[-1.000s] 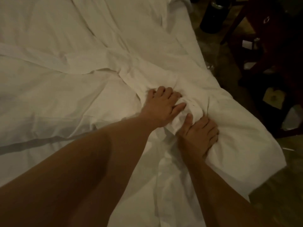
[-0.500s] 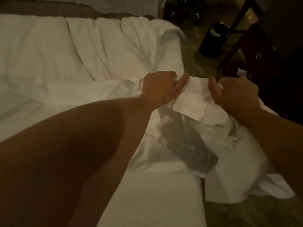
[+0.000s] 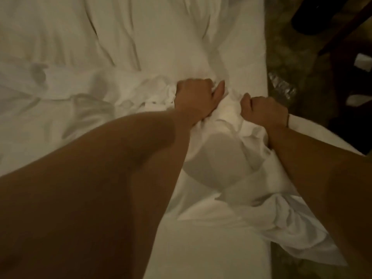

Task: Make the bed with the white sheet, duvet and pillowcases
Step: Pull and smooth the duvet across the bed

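A white sheet point(image 3: 231, 170) is bunched up near the right side of the bed point(image 3: 201, 258). My left hand point(image 3: 195, 97) grips a gathered fold of it, thumb stretched out on top. My right hand point(image 3: 263, 109) is a fist around the same bunch, a hand's width to the right. The sheet hangs from both hands, billows below them and trails off the bed's right edge. More crumpled white bedding point(image 3: 100, 47) lies across the far part of the bed; whether it is the duvet is unclear.
The bed's right edge point(image 3: 264, 57) borders a patterned dark floor point(image 3: 285, 63). Dark wooden furniture point(image 3: 346, 37) stands at the right, with pale objects on it. A plastic bottle point(image 3: 281, 83) lies on the floor beside the bed.
Both hands went from pressing the bunched sheet on the bed to lifting it. They have since drawn closer together with it, over the bed's right side.
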